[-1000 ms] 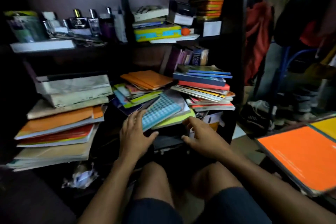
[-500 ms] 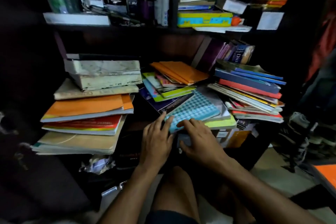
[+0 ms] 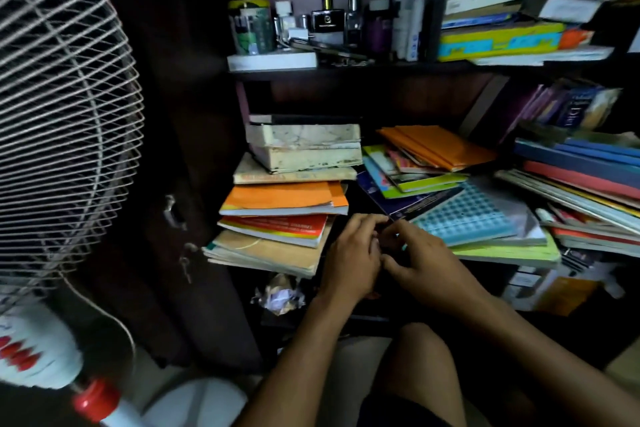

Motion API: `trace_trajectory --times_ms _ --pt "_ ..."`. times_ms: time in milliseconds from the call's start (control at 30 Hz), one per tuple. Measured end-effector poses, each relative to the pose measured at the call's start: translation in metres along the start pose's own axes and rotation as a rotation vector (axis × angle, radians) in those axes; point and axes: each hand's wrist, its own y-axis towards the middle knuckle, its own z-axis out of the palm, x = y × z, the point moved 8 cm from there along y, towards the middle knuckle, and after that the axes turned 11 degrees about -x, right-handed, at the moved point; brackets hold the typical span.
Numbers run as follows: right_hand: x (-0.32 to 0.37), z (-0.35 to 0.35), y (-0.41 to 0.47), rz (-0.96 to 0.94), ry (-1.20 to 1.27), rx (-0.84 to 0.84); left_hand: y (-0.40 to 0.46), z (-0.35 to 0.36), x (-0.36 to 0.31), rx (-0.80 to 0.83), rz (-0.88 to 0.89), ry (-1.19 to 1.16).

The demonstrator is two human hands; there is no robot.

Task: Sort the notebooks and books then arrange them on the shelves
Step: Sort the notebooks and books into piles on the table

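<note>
Your left hand and right hand meet, fingers curled around something small I cannot make out; the blue dotted notebook lies just beyond-right at the shelf's front edge, nearer your right.

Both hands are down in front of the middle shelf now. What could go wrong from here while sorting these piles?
The left stack overhangs the shelf edge and leans, so pulling a lower book may topple it. The checked notebook slopes off its pile toward the hands and could slide out. It is dim, and the hands seem to pinch something too small to identify, which could easily get dropped.
</note>
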Motion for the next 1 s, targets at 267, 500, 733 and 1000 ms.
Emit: trace_trajectory --times_ms 267,500,733,1000 --pt "0.008 0.052 -0.013 0.515 0.443 0.212 -0.041 -0.145 0.007 -0.515 0.056 -0.022" --pt "0.045 0.128 -0.013 0.853 0.836 0.342 -0.078 -0.159 0.165 -0.477 -1.061 -0.568" --pt "0.055 0.15 0.002 0.839 0.844 0.215 -0.059 -0.113 0.138 -0.394 -1.271 -1.015" --pt "0.112 0.072 0.008 -0.24 -0.154 -0.307 -0.06 -0.106 0.157 -0.57 -1.229 -0.992"
